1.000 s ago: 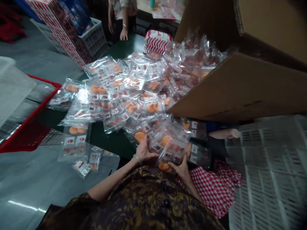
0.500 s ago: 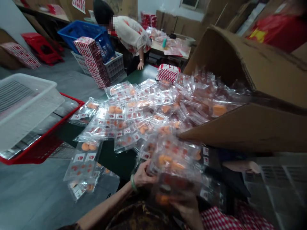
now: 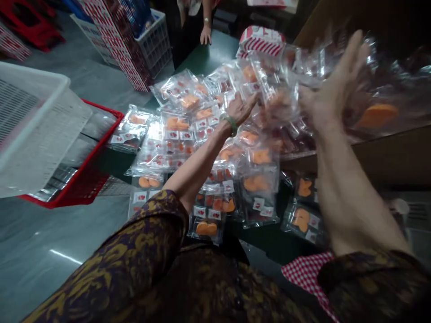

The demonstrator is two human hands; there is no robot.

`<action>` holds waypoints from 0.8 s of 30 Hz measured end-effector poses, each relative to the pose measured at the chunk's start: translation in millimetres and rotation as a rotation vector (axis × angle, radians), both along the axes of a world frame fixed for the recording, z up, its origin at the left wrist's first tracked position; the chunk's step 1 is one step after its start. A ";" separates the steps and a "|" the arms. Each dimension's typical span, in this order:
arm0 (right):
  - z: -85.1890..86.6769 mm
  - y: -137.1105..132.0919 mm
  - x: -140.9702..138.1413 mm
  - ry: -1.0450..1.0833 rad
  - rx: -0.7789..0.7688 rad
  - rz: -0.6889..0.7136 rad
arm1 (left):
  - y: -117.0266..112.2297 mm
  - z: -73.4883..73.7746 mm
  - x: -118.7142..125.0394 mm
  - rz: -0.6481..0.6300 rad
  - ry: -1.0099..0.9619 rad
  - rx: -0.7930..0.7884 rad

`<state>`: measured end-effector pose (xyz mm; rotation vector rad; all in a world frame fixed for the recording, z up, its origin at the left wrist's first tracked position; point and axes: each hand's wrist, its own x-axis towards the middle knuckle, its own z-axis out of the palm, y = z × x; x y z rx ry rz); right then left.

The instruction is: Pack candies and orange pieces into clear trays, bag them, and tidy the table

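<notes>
Clear plastic packets (image 3: 177,123) holding orange shaped pieces and small white labels lie in a wide heap over a dark green tabletop (image 3: 218,45). My left hand (image 3: 240,109), with a pale green bangle at its wrist, rests on the heap's middle, fingers stretched toward the right and touching packets. Over the right part of the heap, my right hand (image 3: 332,92) is raised with thumb and fingers apart, blurred by motion. Packets lie just behind and beside it; I see none held in it. Nearer my body lie more packets (image 3: 259,193).
A large cardboard box (image 3: 370,166) with packets at its mouth takes up the right. At left, a white basket (image 3: 40,107) stands on a red basket (image 3: 104,148). Behind are red-striped cartons (image 3: 262,38), a white crate (image 3: 156,45) and another person's hand (image 3: 205,34).
Both hands have left the packets they held near my body and reached forward over the heap. Those packets now lie on the table's near side. The view has tipped downward.
</notes>
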<state>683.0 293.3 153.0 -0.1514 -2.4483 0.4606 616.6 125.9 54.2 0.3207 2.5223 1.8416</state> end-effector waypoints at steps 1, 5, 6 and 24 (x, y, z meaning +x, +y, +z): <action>-11.6 -6.8 24.1 0.018 0.049 -0.015 | -20.9 -2.9 20.2 0.013 0.121 -0.093; -119.5 -31.0 160.7 -0.209 -0.002 -0.186 | -114.3 -69.6 164.5 0.149 0.232 -0.433; -153.6 -34.2 190.4 -0.361 -0.086 -0.291 | -129.0 -95.2 199.1 0.149 0.156 -0.527; -204.7 54.4 163.2 -0.226 -0.819 -0.373 | -37.2 -177.2 234.6 0.277 -0.151 -0.310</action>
